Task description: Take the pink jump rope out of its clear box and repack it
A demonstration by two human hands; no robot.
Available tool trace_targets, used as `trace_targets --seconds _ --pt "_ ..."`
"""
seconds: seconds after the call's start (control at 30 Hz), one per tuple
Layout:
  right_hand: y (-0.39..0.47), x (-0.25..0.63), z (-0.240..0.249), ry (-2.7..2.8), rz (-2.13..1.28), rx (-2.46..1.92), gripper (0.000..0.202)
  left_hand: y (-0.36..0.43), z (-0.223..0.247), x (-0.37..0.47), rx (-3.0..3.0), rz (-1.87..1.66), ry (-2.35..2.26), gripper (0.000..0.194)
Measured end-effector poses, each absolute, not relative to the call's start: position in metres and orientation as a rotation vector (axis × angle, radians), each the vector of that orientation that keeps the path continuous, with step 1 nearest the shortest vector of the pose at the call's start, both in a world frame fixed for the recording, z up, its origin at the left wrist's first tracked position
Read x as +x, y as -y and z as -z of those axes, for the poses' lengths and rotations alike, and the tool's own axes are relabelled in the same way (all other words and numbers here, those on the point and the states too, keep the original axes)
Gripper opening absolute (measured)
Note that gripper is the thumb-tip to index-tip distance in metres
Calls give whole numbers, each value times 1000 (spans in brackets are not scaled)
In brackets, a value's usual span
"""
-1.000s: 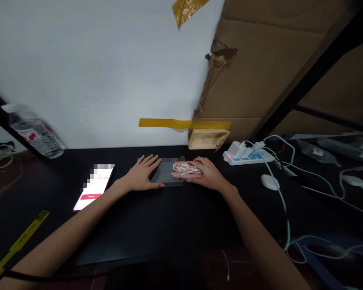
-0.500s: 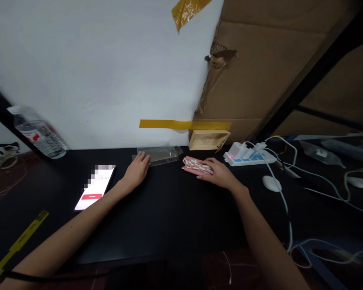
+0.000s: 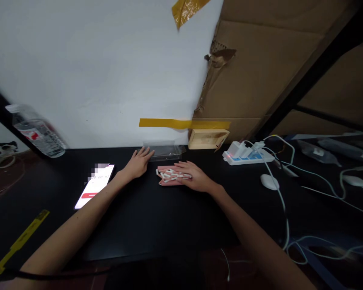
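Observation:
My right hand (image 3: pixel 196 177) wraps round the right end of a small pink box (image 3: pixel 169 183). Inside it lie several short white pieces (image 3: pixel 169 174), jumbled together; their exact kind I cannot make out. The box is low over or on the black table. My left hand (image 3: pixel 139 163) is open, its fingers spread and stretched toward the wall. Its fingertips reach the left end of a clear plastic case (image 3: pixel 165 152), which lies flat at the back of the table.
A light wooden tray (image 3: pixel 207 139) leans on the wall behind. Farther right are a power strip (image 3: pixel 248 156) with plugs, a white mouse (image 3: pixel 270 182) and loose cables. At left stand a lit phone (image 3: pixel 99 183) and a water bottle (image 3: pixel 38 131). A yellow strip (image 3: pixel 24 237) lies front left.
My right hand has brought the pink box left and nearer to me. The clear case has shifted slightly right and back; my left hand has moved a little right with its fingers more spread.

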State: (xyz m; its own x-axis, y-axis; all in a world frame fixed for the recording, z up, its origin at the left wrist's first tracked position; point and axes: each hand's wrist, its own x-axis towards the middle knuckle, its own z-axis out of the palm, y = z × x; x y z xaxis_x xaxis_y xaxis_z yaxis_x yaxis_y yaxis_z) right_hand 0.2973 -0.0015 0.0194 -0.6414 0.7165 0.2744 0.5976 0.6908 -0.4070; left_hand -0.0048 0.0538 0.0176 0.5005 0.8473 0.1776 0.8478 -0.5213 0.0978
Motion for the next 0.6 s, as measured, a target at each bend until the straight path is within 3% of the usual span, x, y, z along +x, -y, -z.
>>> trace_targets --seconds 0.17,0.27,0.53,0.6 --pt "4 251 -17 2580 -299 -1049 56 -38 -25 8 -2699 539 1537 42" --pt "3 245 -14 2541 -315 -1080 57 -17 -26 13 -2768 753 1346 42" --pt "-6 272 -7 2377 -490 -1045 70 -3 -5 10 -2822 586 1183 71" --pt "-9 277 -7 2376 -503 -1098 76 -14 -8 11 -2855 557 1181 71"
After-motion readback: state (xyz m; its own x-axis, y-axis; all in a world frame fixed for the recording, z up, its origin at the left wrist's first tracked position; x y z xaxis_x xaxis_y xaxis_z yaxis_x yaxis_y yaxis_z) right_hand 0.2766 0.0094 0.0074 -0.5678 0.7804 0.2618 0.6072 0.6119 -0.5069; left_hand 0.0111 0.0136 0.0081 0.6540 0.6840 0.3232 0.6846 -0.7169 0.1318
